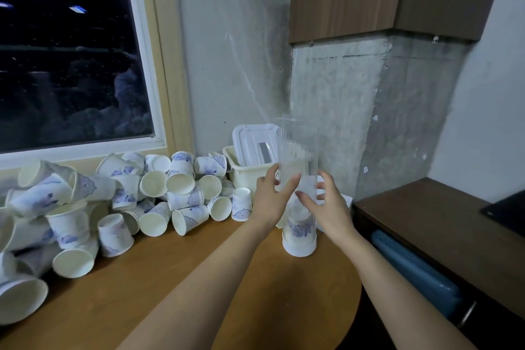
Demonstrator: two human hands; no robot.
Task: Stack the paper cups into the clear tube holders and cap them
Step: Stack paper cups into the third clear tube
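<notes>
A tall clear tube [297, 150] stands upright near the table's right end, set over an upside-down paper cup [299, 240] printed in blue, whose rim shows below the tube's bottom edge. My left hand [268, 202] grips the tube's left side at mid height, thumb in front. My right hand [326, 206] curls round the right side, thumb across the front and fingers spread. A big loose pile of white paper cups [127, 193] covers the left of the wooden table [199, 264]. One cup [241, 204] stands upside down just left of my left hand.
A cream plastic bin [244, 173] holding a white lid [252, 142] sits against the concrete wall behind the tube. A dark wooden side table [440, 221] stands to the right, with a blue basket [412, 267] beneath it. A window fills the upper left.
</notes>
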